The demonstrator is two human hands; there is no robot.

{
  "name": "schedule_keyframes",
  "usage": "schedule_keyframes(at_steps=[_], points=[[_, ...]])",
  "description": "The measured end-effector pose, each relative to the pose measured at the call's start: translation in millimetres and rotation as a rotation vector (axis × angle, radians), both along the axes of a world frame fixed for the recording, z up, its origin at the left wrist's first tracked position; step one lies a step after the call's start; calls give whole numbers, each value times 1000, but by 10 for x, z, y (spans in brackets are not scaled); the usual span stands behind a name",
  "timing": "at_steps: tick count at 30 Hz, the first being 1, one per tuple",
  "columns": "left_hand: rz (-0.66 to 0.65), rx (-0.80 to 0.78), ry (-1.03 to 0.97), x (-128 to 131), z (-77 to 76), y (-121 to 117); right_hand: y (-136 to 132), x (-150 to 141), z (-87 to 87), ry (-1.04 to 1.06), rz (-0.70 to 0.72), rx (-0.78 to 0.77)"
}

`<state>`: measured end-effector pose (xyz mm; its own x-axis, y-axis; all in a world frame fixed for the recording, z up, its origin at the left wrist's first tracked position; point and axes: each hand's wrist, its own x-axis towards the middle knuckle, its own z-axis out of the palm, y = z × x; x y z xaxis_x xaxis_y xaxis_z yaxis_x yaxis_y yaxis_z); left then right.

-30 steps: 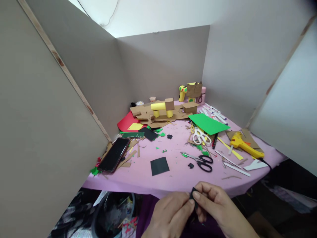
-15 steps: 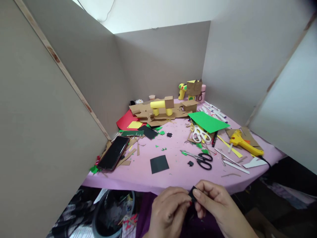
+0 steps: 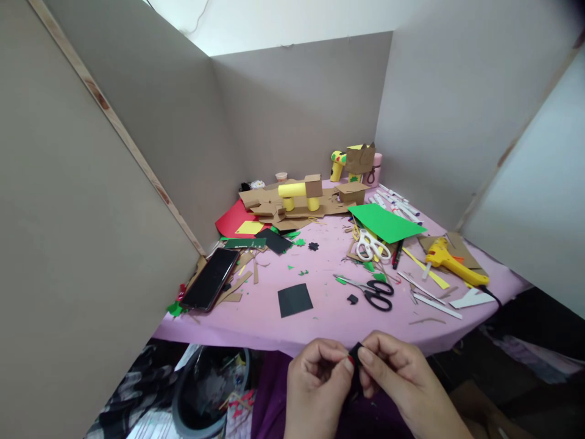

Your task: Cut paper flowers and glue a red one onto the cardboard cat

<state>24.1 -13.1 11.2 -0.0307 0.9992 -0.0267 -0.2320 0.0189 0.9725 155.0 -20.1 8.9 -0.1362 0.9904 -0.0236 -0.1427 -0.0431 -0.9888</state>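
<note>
Between both hands, just in front of the table's near edge, is a small piece of black paper (image 3: 355,352). My left hand (image 3: 319,381) pinches its left side with thumb and fingers. From the right, my right hand (image 3: 393,373) grips the same piece, thumb on top. Whether it is folded I cannot tell. On the table beyond lie a black paper square (image 3: 295,300), a black paper scrap (image 3: 352,299) and scissors with black handles (image 3: 378,295). Farther back sits a black flower-shaped cutout (image 3: 313,246).
A yellow glue gun (image 3: 454,265) rests at the right near white scissors (image 3: 372,245) and a green sheet (image 3: 386,223). At the left lies a phone (image 3: 211,279). A yellow tube and cardboard figure (image 3: 292,190) stands at the back. Below the table is a bin (image 3: 179,399).
My left hand has turned, and its thumb now presses along the left side of the black paper. The right hand keeps its grip. The view has shifted slightly.
</note>
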Motion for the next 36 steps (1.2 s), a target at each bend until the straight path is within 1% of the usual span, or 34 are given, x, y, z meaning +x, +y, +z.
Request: schedule_keyframes(at_steps=[6, 8, 10, 12, 16, 18, 20, 24, 26, 29, 31, 33, 36], points=[[18, -39, -37, 27, -11, -26, -15, -52, -10, 254, 7, -147], [16, -61, -64, 32, -15, -26, -20, -62, -19, 277, -5, -154], [8, -81, -92, 34, -18, -20, -30, -59, -30, 232, -17, -115], [5, -94, -102, 36, -21, -13, -42, -42, -41, 132, -23, -50], [0, -89, -104, 42, -13, -7, -50, 5, -53, -222, -35, 134], [-9, -74, -108, 45, -4, -14, -40, 25, -49, -348, -56, 186], [-24, -70, -105, 42, 5, -26, -25, 44, -34, -343, -48, 165], [-62, -62, -35, 1, 20, -47, -7, 64, 11, -185, 4, 58], [-90, 2, 73, -33, 21, -47, -6, 59, 26, -176, -2, 61], [-124, 136, 277, -79, 14, -34, -7, 42, 35, -222, -16, 101], [-140, 187, 376, -97, 3, -22, -8, 38, 40, -260, -25, 126], [-158, 189, 396, -103, -12, -13, -10, 46, 47, -300, -23, 147], [-202, 106, 284, -91, -38, -10, -14, 70, 49, -361, -17, 176]])
